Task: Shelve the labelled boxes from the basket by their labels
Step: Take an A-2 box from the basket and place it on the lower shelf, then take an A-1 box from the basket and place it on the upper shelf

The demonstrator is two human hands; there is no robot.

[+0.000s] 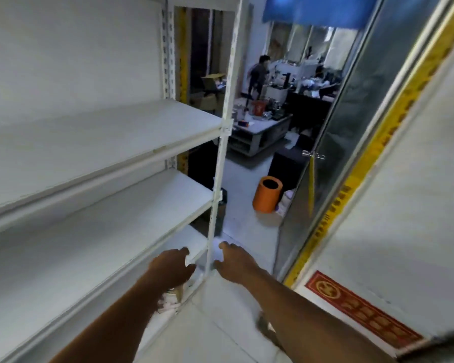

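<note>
A white shelving unit (102, 132) fills the left side, and its boards carry nothing that I can see. Both my arms reach down toward its near end post (215, 205). My left hand (172, 268) is on the shelf side of the post, fingers spread and curled by the lowest board's edge. My right hand (236, 263) is on the aisle side, fingers apart, with a bright white patch (219, 251) just beyond its fingertips; the blur hides what it is. Under my left wrist lie blurred white and patterned items (168, 301). No basket or labelled box is clearly in view.
An orange cylindrical bin (267, 194) stands on the floor past the shelf end. A glass door (333, 142) with a yellow-striped frame closes the right side. Farther back are a low cluttered table (262, 127) and a person (258, 74).
</note>
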